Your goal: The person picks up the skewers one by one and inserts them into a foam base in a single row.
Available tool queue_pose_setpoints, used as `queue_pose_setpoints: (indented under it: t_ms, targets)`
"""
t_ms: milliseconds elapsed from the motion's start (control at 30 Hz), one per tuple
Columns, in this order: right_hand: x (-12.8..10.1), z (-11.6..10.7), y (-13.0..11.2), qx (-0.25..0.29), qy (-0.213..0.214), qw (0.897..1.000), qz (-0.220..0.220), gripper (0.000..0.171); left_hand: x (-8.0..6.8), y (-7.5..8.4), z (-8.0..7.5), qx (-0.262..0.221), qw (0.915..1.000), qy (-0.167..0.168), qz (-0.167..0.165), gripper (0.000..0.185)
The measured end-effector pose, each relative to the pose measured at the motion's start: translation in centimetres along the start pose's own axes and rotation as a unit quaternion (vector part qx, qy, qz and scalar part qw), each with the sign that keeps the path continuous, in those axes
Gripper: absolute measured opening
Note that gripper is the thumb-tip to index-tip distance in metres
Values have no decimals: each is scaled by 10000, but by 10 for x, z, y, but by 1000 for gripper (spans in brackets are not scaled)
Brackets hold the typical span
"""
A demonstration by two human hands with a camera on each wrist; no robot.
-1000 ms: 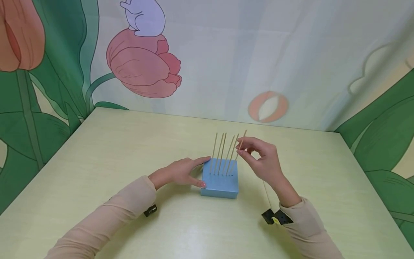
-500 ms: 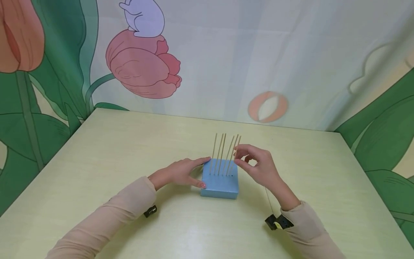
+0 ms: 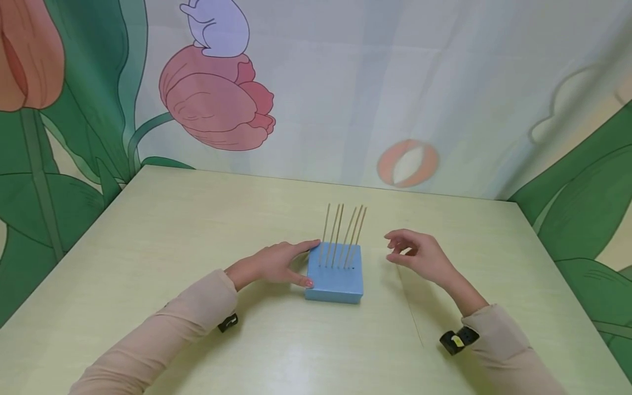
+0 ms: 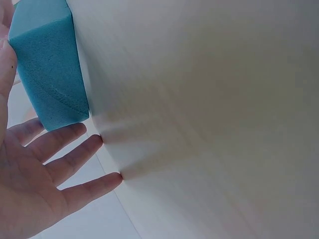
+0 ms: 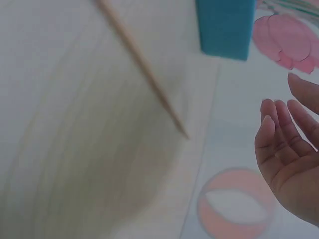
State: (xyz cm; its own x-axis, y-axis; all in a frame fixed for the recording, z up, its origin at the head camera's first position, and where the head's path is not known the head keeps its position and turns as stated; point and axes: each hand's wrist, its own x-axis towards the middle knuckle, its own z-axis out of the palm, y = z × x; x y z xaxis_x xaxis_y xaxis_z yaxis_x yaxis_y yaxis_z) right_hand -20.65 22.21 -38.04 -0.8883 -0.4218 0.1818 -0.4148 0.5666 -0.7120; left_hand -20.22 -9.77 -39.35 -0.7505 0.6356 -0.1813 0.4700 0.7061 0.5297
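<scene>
A light blue block sits on the table, with several thin wooden sticks standing in a row of holes in its top. My left hand rests at its left side, thumb at the front corner and index finger at the back corner. In the left wrist view the spread, fairly straight fingers touch the block's end. Right of the block, my right hand hovers with loosely bent fingers and holds nothing. One loose stick lies below it, its pointed end showing in the right wrist view.
The pale table ends at the back against a printed curtain with flowers and leaves. One dark hole shows in the block near the right end of the row. Dark wrist cameras hang under both sleeves.
My right hand has put a stick into the right end of the row, let it go and moved away to the right. The left hand has stayed at the block.
</scene>
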Motion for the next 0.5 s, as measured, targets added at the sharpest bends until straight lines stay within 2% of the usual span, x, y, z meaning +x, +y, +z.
queue_pose_setpoints:
  t_ms: [267,500]
  targets:
    - [3,-9,27,172,-550,9981,212,46,-1,0,-1,-13,10000,16,7,89]
    - [5,-14,44,-47,-1157,9920,510,59,-1,0,0,-36,10000,5,-7,89]
